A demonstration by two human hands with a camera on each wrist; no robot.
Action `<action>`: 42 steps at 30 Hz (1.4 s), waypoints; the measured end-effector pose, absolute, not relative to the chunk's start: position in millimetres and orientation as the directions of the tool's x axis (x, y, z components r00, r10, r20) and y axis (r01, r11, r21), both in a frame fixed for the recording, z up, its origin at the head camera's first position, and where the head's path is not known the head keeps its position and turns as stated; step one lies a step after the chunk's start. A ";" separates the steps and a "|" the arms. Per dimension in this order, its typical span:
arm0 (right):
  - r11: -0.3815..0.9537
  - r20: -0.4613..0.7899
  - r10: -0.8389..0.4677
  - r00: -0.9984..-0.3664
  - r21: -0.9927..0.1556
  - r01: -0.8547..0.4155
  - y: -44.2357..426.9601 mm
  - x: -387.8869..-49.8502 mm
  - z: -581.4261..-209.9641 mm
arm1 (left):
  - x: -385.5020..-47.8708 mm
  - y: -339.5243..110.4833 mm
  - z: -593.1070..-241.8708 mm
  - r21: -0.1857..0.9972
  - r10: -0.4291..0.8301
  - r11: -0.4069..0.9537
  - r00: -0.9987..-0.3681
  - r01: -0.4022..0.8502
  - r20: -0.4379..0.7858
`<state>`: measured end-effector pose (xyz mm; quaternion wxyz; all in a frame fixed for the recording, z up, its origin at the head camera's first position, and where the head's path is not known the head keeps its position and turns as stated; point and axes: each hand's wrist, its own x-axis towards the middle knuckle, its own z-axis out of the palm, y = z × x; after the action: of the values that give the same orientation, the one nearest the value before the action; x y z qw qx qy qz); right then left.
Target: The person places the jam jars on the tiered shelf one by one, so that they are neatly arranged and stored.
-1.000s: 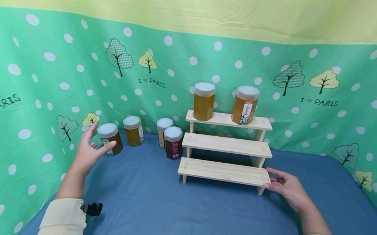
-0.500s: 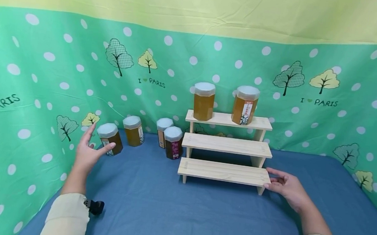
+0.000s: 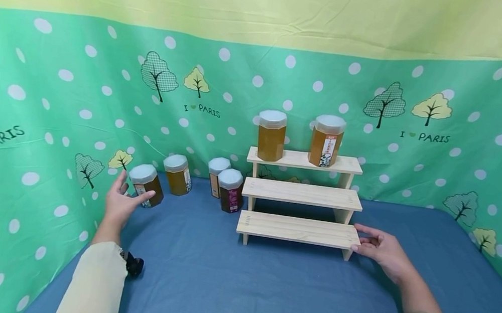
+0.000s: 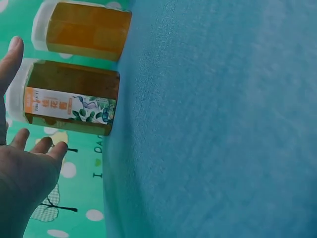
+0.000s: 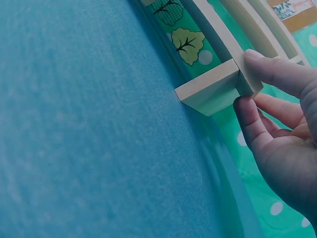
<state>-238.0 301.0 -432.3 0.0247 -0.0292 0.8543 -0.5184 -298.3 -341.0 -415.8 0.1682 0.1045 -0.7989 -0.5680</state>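
Note:
My left hand (image 3: 119, 207) is spread, thumb apart from the fingers, beside the leftmost honey jar (image 3: 152, 191). In the left wrist view that jar's label (image 4: 69, 104) faces the hand, and I see no grip on it; whether a fingertip touches the lid I cannot tell. My right hand (image 3: 384, 251) pinches the right end of the bottom step of a three-step wooden display stand (image 3: 298, 229). The right wrist view has the thumb and a finger on either side of that board's end (image 5: 250, 79). Two amber honey jars (image 3: 271, 137) (image 3: 326, 142) stand on the top step.
A second amber jar (image 3: 178, 177) stands just right of the leftmost one. Close to the stand's left side are a dark jar with a purple label (image 3: 231, 192) and a jar partly behind it (image 3: 215, 173). A patterned green curtain (image 3: 221, 83) backs the blue cloth (image 3: 220, 284).
My left forearm has swung a little to the right, and the left hand has lowered slightly next to the leftmost jar. The right hand, the stand and the jars have stayed put.

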 end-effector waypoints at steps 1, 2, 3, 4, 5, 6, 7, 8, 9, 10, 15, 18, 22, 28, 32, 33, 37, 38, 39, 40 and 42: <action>0.460 -0.013 -0.077 -0.997 -0.888 -0.024 300.8 -238.0 -432.5 | -299.7 -341.6 -416.9 0.943 -0.358 0.332 -0.922 0.024 0.150; 0.459 -0.015 -0.077 -0.997 -0.888 -0.022 300.7 -238.1 -432.8 | -301.1 -342.1 -417.5 0.943 -0.357 0.332 -0.922 0.024 0.149; 0.458 -0.016 -0.076 -0.997 -0.889 -0.021 300.6 -238.1 -432.9 | -302.5 -342.5 -417.7 0.942 -0.354 0.334 -0.924 0.023 0.148; 0.457 -0.016 -0.076 -0.997 -0.889 -0.020 300.5 -238.1 -433.1 | -304.0 -343.0 -417.7 0.940 -0.349 0.341 -0.925 0.022 0.148; 0.456 -0.016 -0.076 -0.997 -0.890 -0.021 300.4 -238.1 -433.1 | -305.3 -343.3 -417.2 0.937 -0.345 0.349 -0.927 0.018 0.147; 0.457 -0.015 -0.076 -0.997 -0.889 -0.022 300.3 -238.1 -433.0 | -306.6 -343.4 -416.4 0.934 -0.341 0.356 -0.928 0.020 0.149; 0.458 -0.014 -0.076 -0.997 -0.889 -0.022 300.2 -238.0 -432.9 | -308.0 -343.7 -415.5 0.931 -0.338 0.366 -0.929 0.018 0.151; 0.459 -0.014 -0.077 -0.997 -0.888 -0.023 300.2 -238.0 -432.7 | -309.4 -344.2 -414.6 0.927 -0.337 0.375 -0.929 0.015 0.151; 0.461 -0.013 -0.076 -0.997 -0.887 -0.024 300.1 -237.9 -432.4 | -310.9 -344.8 -413.8 0.923 -0.335 0.384 -0.929 0.015 0.154; 0.463 -0.012 -0.077 -0.997 -0.886 -0.026 300.0 -237.8 -431.9 | -312.2 -345.1 -413.0 0.921 -0.335 0.389 -0.929 0.015 0.156; 0.465 -0.006 -0.076 -0.997 -0.885 -0.031 299.5 -237.2 -430.5 | -317.7 -347.1 -411.7 0.916 -0.358 0.400 -0.919 0.009 0.165; 0.463 -0.010 -0.083 -0.996 -0.886 -0.030 299.3 -236.8 -431.1 | -319.3 -347.5 -412.5 0.909 -0.386 0.417 -0.903 0.010 0.187; 0.464 -0.015 -0.085 -0.996 -0.886 -0.026 299.1 -236.3 -431.4 | -320.6 -346.5 -414.2 0.889 -0.419 0.457 -0.876 0.022 0.237; 0.467 -0.013 -0.088 -0.996 -0.884 -0.030 298.9 -236.2 -430.6 | -320.6 -345.7 -417.1 0.895 -0.456 0.445 -0.852 0.032 0.257; 0.466 -0.013 -0.088 -0.996 -0.884 -0.029 299.3 -236.2 -431.3 | -318.0 -345.1 -419.2 0.896 -0.460 0.443 -0.850 0.032 0.258; 0.466 -0.013 -0.087 -0.996 -0.884 -0.029 299.2 -236.1 -431.3 | -317.1 -344.8 -419.4 0.900 -0.460 0.436 -0.852 0.030 0.251; 0.464 -0.014 -0.085 -0.996 -0.886 -0.027 298.2 -235.9 -430.9 | -312.5 -343.2 -418.9 0.919 -0.466 0.394 -0.861 0.006 0.205; 0.462 -0.013 -0.084 -0.996 -0.886 -0.027 297.9 -235.9 -430.6 | -311.5 -342.7 -418.5 0.923 -0.468 0.386 -0.862 -0.002 0.194; 0.461 -0.013 -0.083 -0.996 -0.887 -0.027 297.6 -235.7 -430.3 | -310.9 -342.4 -418.2 0.926 -0.470 0.378 -0.864 -0.010 0.182; 0.461 -0.012 -0.081 -0.997 -0.887 -0.027 297.5 -235.7 -430.0 | -310.2 -341.8 -417.9 0.927 -0.470 0.374 -0.865 -0.014 0.176; 0.460 -0.008 -0.082 -0.997 -0.887 -0.030 297.4 -235.7 -429.8 | -308.7 -340.2 -417.2 0.932 -0.473 0.363 -0.865 -0.017 0.168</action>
<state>-235.7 297.4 -429.8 0.0249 -0.0328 0.8541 -0.5185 -308.7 -340.2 -417.2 0.2097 0.1534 -0.7985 -0.5431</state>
